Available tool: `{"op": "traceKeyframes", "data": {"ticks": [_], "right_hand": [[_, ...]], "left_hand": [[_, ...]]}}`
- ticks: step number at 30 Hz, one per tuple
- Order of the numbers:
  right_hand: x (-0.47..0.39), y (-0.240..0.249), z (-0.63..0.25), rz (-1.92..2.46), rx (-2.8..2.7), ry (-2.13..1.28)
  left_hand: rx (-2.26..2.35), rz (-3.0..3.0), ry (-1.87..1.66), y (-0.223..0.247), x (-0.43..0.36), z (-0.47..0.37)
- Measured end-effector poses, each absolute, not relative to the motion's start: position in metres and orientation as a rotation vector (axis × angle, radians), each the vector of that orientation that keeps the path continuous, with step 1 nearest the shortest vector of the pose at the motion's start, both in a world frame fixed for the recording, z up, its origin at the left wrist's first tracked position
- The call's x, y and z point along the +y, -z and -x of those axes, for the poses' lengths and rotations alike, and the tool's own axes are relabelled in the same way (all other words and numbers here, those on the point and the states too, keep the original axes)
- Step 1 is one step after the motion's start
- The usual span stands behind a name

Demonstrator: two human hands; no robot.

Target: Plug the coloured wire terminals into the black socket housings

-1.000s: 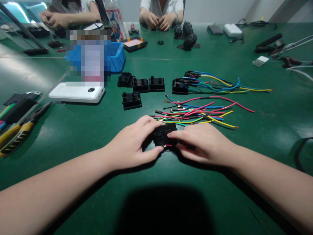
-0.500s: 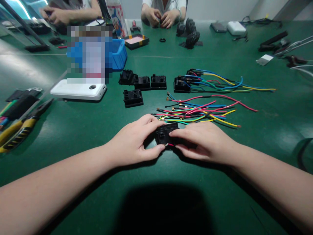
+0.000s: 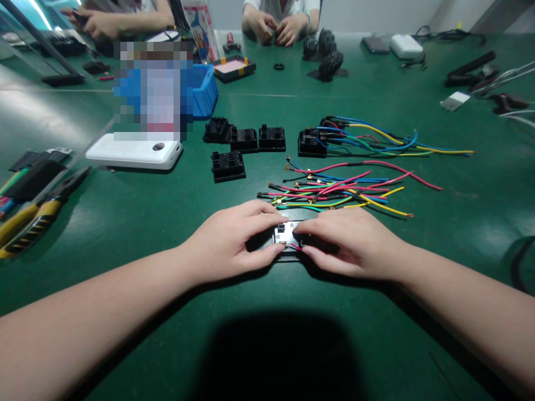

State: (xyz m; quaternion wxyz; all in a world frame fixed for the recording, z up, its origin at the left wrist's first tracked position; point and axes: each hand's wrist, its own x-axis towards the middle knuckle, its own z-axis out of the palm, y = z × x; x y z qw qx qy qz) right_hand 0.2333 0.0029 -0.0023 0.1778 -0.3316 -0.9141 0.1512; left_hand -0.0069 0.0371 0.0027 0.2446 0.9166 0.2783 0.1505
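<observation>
Between my two hands, low over the green table, is a black plastic socket housing (image 3: 288,236), its upper face now shining with light. My left hand (image 3: 234,236) grips its left end, the fingers at the far edge and the thumb at the near one. A short red wire (image 3: 295,247) runs from a small metal terminal beside my left thumb tip to my right hand (image 3: 353,239). That hand is closed, thumb and forefinger around the wire and against the housing's right end, which they partly hide. Just beyond lies a loose bunch of coloured wires (image 3: 334,192) with metal terminals.
Several black housings (image 3: 228,166) stand beyond my left hand; wired ones (image 3: 312,143) lie farther right. A white power bank (image 3: 134,153), yellow-black pliers (image 3: 42,214) and a blue bin (image 3: 204,92) are on the left. Another person's hands (image 3: 278,30) work across the table.
The housing has tipped between my hands: its dark upper face now catches bright light and its near edge shows. Both hands stay almost in place.
</observation>
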Motion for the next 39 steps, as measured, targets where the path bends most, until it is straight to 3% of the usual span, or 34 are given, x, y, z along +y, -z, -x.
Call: {"op": "traceKeyframes", "data": {"ticks": [9, 17, 28, 35, 39], "right_hand": [[0.003, 0.002, -0.233, 0.949, -2.597, -0.456], [0.003, 0.002, -0.233, 0.956, -2.572, -0.454], [0.003, 0.002, -0.234, 0.944, -2.556, -0.497], [0.004, 0.002, -0.233, 0.943, -2.573, -0.492], [0.004, 0.002, -0.233, 0.952, -2.578, -0.497]], "left_hand": [[0.626, -2.646, -0.631, -0.007, 0.034, 0.013], [0.377, -2.784, -0.583, -0.007, 0.032, 0.018], [0.459, -2.742, -0.457, -0.017, 0.032, 0.014], [0.260, -2.828, -0.671, -0.005, 0.036, 0.014], [0.395, -2.821, -0.682, -0.001, 0.035, 0.012]]}}
